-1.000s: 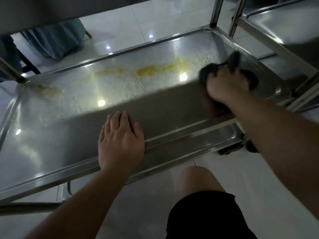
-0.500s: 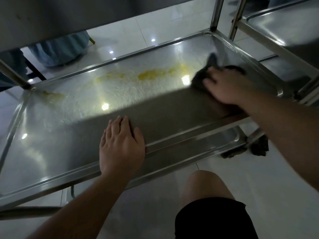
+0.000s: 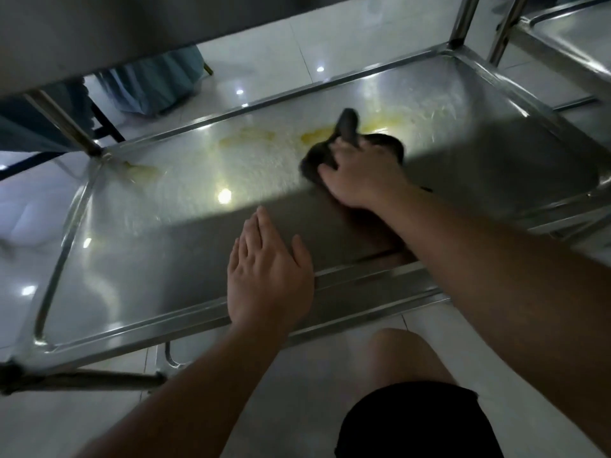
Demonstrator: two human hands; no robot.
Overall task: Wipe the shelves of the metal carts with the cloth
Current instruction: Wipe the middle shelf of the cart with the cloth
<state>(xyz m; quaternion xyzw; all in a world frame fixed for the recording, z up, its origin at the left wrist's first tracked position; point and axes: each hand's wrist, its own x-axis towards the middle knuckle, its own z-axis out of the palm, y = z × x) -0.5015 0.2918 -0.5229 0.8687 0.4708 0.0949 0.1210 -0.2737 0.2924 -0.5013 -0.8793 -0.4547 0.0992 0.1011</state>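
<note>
A steel cart shelf (image 3: 139, 259) fills the view, with yellow smears (image 3: 314, 137) along its far side. My right hand (image 3: 363, 176) presses a dark cloth (image 3: 347, 127) onto the shelf near the middle of the far half, fingers bent over it. One corner of the cloth sticks up. My left hand (image 3: 267, 276) lies flat with straight fingers on the shelf's near rim.
The upper shelf (image 3: 132, 28) of the same cart overhangs at top left. A second steel cart (image 3: 568, 41) stands at the right. Cart posts (image 3: 463, 21) rise at the far right corner. Blue fabric (image 3: 155, 84) hangs behind on the tiled floor. My knee (image 3: 403, 358) is below the shelf.
My right hand has slid the cloth leftward from the shelf's far right corner towards the yellow smears. My left hand stays on the near rim.
</note>
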